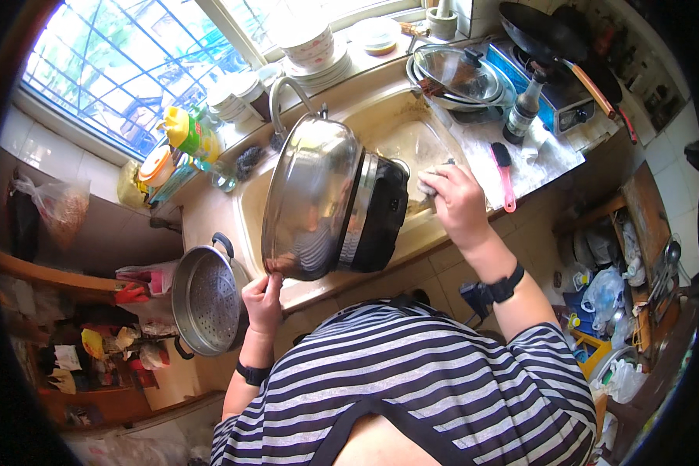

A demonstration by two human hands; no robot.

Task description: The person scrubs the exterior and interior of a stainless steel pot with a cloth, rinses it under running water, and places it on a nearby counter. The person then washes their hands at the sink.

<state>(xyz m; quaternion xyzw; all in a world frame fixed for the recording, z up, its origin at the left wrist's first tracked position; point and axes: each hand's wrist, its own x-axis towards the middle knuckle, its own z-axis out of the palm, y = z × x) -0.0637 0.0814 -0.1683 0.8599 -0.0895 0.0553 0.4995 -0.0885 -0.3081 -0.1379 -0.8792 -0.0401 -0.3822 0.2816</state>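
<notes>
My left hand point(263, 300) grips the rim of a large steel pot with a black base point(317, 204), apparently an electric cooker. The pot is tilted on its side over the sink point(244, 215), its black underside facing right. Just to the right of that underside, my right hand point(457, 195) pinches a small greyish pad or cloth point(428, 185) between thumb and fingers. The curved faucet point(276, 99) rises behind the pot. Part of the sink basin is hidden by the pot.
A steel steamer insert point(207, 297) stands left of the sink. On the right counter are a pink-handled brush point(504, 175), a dark sauce bottle point(523, 113), stacked bowls with a glass lid point(457, 73), and a gas stove point(559, 110) with a wok point(544, 35). A dark scouring pad point(248, 163) lies behind the sink.
</notes>
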